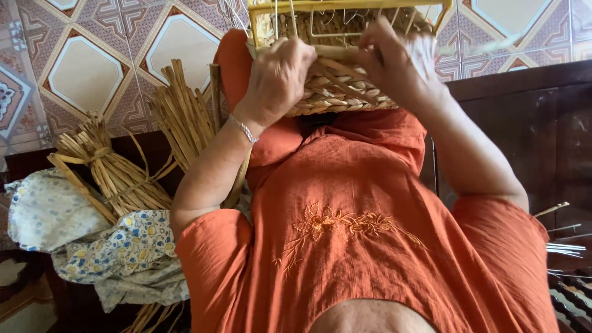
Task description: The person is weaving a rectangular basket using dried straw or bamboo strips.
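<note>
A woven straw basket (336,92) built on a yellow wire frame (345,5) rests on my lap at the top centre, above my orange shirt. My left hand (277,80), with a silver bracelet on the wrist, grips the basket's left side. On the right side of the rim, my right hand (394,61) has its fingers closed on the weave and straw strands; it is slightly blurred. Part of the basket is hidden behind both hands.
Two tied bundles of dry straw (105,166) (182,117) lie at the left on a patterned tile floor (86,74). A floral cloth (117,246) is heaped below them. Dark wooden furniture (524,123) stands at the right, with thin sticks (564,246) near its lower edge.
</note>
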